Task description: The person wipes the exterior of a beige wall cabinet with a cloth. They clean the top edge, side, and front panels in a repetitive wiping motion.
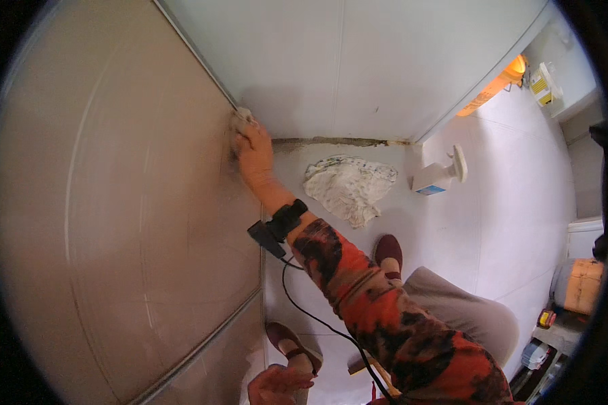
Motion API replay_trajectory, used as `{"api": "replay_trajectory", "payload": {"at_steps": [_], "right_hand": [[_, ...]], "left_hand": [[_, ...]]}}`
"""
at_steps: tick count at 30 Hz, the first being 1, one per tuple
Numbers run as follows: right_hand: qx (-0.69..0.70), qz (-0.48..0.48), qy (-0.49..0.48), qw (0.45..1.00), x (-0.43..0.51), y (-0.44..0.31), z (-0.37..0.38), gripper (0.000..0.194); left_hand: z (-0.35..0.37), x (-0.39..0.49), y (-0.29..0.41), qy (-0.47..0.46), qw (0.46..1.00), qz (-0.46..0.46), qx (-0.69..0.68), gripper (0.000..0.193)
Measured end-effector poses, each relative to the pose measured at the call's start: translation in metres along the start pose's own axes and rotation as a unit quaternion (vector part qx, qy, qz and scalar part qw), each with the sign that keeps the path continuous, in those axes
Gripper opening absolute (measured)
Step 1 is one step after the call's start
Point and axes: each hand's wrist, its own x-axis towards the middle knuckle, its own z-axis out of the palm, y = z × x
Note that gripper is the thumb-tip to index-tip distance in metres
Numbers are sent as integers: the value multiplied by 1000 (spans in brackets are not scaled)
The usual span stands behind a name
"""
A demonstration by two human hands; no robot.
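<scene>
My right hand (256, 152) presses a bunched pale cloth (243, 117) against the edge of the glossy brown panel (147, 167), close to where it meets the white wall panel (304, 66). Part of this cloth is hidden by my fingers. My left hand (279, 386) is low in the picture, near my shoe, with nothing visible in it. A crumpled white patterned cloth (352, 190) lies on the tiled floor to the right of my right hand. Beyond it is a white spray bottle (433, 178) with a blue label. A dark, dirty joint (334, 142) runs along the wall's foot.
An orange bin or bucket (496, 86) and a white tub (544, 85) stand at the upper right. An orange-and-grey container (580, 286) is at the right edge, above a low shelf. A black cable (314, 316) hangs from my wrist device. My shoes are on the floor.
</scene>
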Motion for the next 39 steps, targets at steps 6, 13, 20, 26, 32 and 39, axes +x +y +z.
{"api": "replay_trajectory", "payload": {"at_steps": [6, 13, 20, 26, 32, 39], "right_hand": [[-45, 149, -17, 988, -42, 113, -9, 22], [-26, 292, -65, 954, -48, 133, -7, 25], [-39, 90, -61, 993, -31, -19, -13, 29], [41, -71, -54, 995, -31, -188, -4, 34], [-10, -322, -6, 947, -71, -313, 1, 35], [38, -322, -104, 940, -119, -340, -18, 34]], "left_hand": [[0, 6, -14, 29, 998, 9, 46, 56], [4, 5, -12, 2, 1000, -21, 7, 56], [22, -18, 1, 1, 1000, 10, -7, 48], [28, -17, 13, -90, 945, 17, -313, 36], [18, -31, 19, 25, 985, 58, -163, 37], [4, -14, 44, 114, 990, 40, -75, 50]]}}
